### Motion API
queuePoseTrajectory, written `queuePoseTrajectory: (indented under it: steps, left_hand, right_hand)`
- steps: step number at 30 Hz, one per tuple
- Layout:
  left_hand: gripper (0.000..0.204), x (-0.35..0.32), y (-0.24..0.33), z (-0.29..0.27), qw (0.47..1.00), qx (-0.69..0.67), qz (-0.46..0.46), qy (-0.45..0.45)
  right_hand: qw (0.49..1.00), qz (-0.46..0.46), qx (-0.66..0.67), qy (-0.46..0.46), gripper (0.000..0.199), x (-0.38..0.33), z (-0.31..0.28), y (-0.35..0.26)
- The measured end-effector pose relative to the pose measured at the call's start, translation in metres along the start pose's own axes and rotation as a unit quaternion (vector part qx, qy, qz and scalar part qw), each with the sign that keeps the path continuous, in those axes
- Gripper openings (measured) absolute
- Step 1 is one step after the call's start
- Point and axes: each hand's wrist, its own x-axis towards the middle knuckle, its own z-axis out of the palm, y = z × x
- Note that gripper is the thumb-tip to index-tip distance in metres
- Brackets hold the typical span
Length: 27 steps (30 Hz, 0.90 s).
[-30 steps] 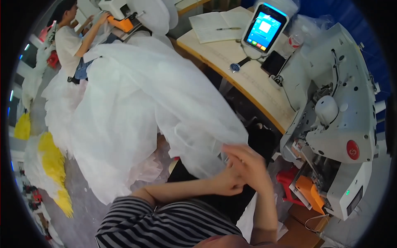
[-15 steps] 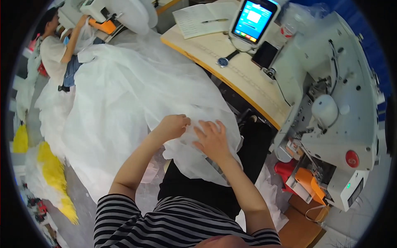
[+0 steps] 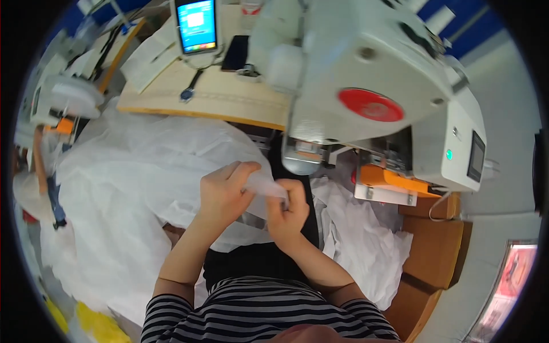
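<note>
A wide heap of sheer white fabric [image 3: 131, 166] spreads over my lap and off to the left. My left hand [image 3: 224, 193] is closed on the fabric, thumb against fingers. Close to its right, my right hand [image 3: 287, 212] pinches the same fabric near an edge. A short, lightly gathered stretch of it runs between the two hands. Beyond the right hand stands a white sewing machine [image 3: 366, 74] with a red oval badge; its rounded metal arm end [image 3: 303, 157] juts toward my lap.
A pale wooden table [image 3: 240, 100] holds a lit screen device [image 3: 197, 26], a wristwatch [image 3: 189, 91], a dark phone [image 3: 235, 52] and an open notebook [image 3: 151, 60]. More white fabric [image 3: 366, 246] lies at the right by a cardboard box [image 3: 432, 246]. Another person [image 3: 40, 183] sits far left.
My view has swung right toward the sewing machine. The right hand, spread over the fabric before, now pinches it. The left hand keeps its grip, and fabric is raised between both.
</note>
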Motion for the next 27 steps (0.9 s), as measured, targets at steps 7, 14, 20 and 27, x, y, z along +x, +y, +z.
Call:
queuePoseTrajectory:
  steps: [7,14,20,27]
  left_hand:
    - [0.017,0.031,-0.023,0.022,0.999,-0.033,0.016,0.013]
    - [0.009,0.05,-0.038,0.028,0.99,0.12,0.069,0.04]
    - [0.01,0.012,-0.042,-0.027,0.971,-0.022,0.075,-0.226]
    - [0.014,-0.007,-0.06,-0.054,0.984,0.012,0.064,-0.166]
  right_hand:
    - [0.946,0.216,0.184,0.156,0.017,0.038,-0.055,0.049]
    - [0.954,0.185,0.158,0.174,0.009,0.063,-0.053,0.054]
    - [0.99,0.066,-0.076,0.098,0.027,0.051,-0.075,0.076]
    - [0.902,-0.341,0.023,0.263,0.03,0.11,-0.042,0.102]
